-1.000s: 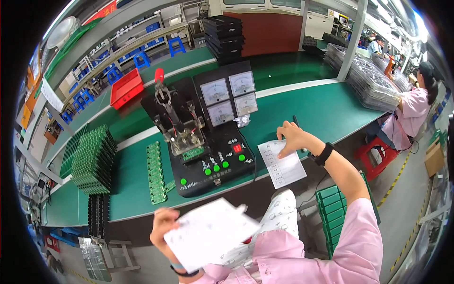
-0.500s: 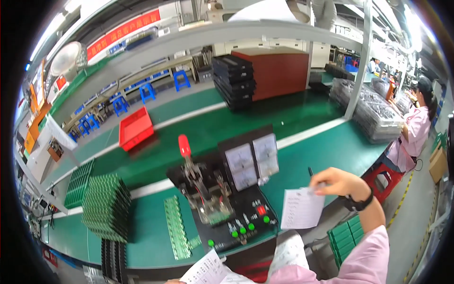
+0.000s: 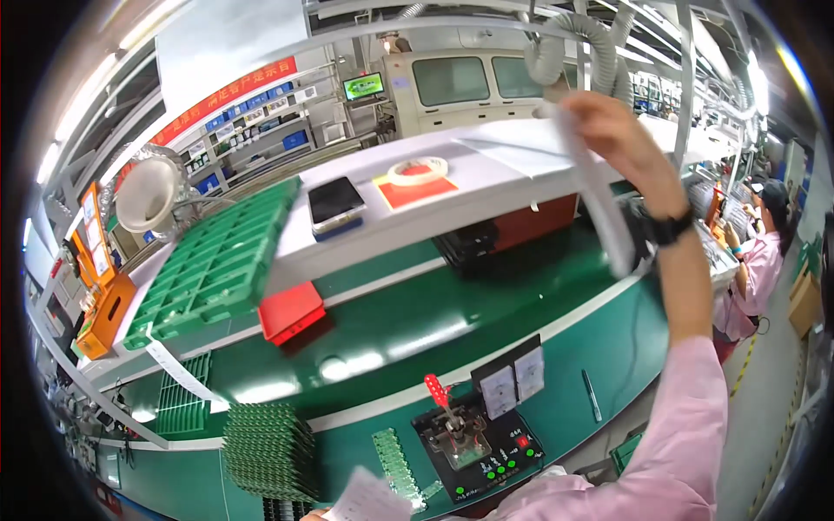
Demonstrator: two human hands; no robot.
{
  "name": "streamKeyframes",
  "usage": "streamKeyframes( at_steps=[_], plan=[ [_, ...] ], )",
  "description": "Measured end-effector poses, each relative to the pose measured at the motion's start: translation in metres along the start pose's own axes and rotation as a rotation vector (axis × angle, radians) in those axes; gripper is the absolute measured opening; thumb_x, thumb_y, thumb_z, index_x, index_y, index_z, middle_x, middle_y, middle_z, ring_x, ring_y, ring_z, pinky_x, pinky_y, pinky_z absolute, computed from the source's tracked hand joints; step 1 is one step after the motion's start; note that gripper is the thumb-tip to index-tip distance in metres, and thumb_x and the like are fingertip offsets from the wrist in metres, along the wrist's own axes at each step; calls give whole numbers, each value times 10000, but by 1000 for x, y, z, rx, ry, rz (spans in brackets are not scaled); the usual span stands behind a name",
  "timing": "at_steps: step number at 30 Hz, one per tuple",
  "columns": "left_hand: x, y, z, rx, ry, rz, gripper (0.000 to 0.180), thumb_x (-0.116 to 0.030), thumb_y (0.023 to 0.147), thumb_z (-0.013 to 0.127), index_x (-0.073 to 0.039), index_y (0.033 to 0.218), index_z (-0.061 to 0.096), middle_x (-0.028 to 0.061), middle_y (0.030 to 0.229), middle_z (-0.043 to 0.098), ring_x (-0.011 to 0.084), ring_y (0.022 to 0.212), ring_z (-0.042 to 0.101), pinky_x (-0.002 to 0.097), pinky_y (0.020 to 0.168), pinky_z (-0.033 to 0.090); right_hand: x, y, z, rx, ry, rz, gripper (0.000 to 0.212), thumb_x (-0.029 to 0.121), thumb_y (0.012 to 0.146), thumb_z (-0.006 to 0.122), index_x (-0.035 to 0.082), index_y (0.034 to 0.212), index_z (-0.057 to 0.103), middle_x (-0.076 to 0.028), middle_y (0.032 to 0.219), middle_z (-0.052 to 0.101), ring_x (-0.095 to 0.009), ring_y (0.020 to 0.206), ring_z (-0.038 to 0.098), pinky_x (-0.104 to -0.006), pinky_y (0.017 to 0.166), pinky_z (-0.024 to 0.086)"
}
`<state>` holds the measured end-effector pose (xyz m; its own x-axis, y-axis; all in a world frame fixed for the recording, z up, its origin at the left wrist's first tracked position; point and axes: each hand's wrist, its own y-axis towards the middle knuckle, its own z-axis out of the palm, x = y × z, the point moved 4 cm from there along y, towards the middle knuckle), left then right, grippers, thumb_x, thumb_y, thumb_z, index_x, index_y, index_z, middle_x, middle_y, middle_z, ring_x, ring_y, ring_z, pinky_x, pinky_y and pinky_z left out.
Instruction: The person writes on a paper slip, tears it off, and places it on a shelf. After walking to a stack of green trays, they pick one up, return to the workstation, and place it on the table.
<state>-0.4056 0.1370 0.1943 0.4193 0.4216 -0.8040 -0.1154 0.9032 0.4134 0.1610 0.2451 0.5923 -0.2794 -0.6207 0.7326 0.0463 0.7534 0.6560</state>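
My right hand [image 3: 612, 139] is raised to the height of the white shelf [image 3: 347, 247], its fingers closed on a sheet of paper [image 3: 601, 204] that hangs edge-on and blurred. Only a sliver of my left hand [image 3: 314, 515] shows at the lower edge, at the corner of another paper [image 3: 372, 498] with writing on it; its grip is mostly hidden. Below, on the green bench, stands a black test fixture [image 3: 473, 451] with a red-handled toggle clamp [image 3: 437, 391]. A green circuit board strip [image 3: 398, 469] lies left of it, and a pen [image 3: 592, 395] to its right.
A stack of green boards [image 3: 268, 451] stands at the left. The shelf carries a green tray [image 3: 217, 256], a phone [image 3: 336, 201] and a tape roll [image 3: 417, 171]. A red bin [image 3: 291, 313] sits under it. A co-worker in pink [image 3: 757, 269] sits at the right.
My view has tilted up, bringing the shelf top into sight. The right hand has lifted its paper from above the bench to shelf height. My left hand stays low with its paper.
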Motion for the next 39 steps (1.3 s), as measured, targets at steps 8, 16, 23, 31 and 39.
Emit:
streamKeyframes(
  at_steps=[8, 16, 23, 31, 39],
  plan=[
    [-22, -48, -2, -227, 445, 327, 190, -35, 769, 569, -11, 953, 527, 183, 1106, 510, 270, 953, 528, 420, 800, 451, -132, 178, 81, 343, -297, 234, 345, 97, 790, 540, 51, 1127, 600, -30, 928, 599, -115, 818, 547, -267, 684, 435],
    [-17, -28, 28, -347, -62, -67, 266, -43, 772, 522, -53, 1036, 502, 194, 1069, 560, 312, 961, 548, 460, 855, 453, -137, 159, 131, 261, -970, -263, 478, 215, 882, 531, 210, 1355, 457, -168, 1225, 551, -322, 1114, 538, -425, 994, 395],
    [3, 16, 41, -122, -110, -80, 256, -33, 771, 499, -60, 1022, 459, 247, 1116, 556, 357, 994, 574, 498, 877, 473, -146, 104, 108, 546, -1071, 13, 476, 231, 858, 555, 212, 1329, 489, -153, 1175, 603, -319, 1099, 559, -404, 938, 434],
    [4, 1, 56, -99, -170, -126, 255, -28, 780, 505, -73, 1022, 436, 277, 1163, 540, 396, 1069, 555, 519, 860, 490, -165, 119, 108, 472, -1084, 106, 270, 189, 864, 561, 127, 1127, 574, -220, 1090, 571, -366, 1015, 583, -447, 864, 472],
    [-3, -12, 33, -173, -160, -110, 229, -41, 796, 527, -87, 1002, 439, 243, 1157, 545, 385, 1070, 544, 523, 904, 456, -110, 115, 77, 146, -1631, -426, 210, 141, 862, 556, 126, 1071, 566, -197, 990, 535, -353, 874, 614, -451, 745, 508]
  ],
)
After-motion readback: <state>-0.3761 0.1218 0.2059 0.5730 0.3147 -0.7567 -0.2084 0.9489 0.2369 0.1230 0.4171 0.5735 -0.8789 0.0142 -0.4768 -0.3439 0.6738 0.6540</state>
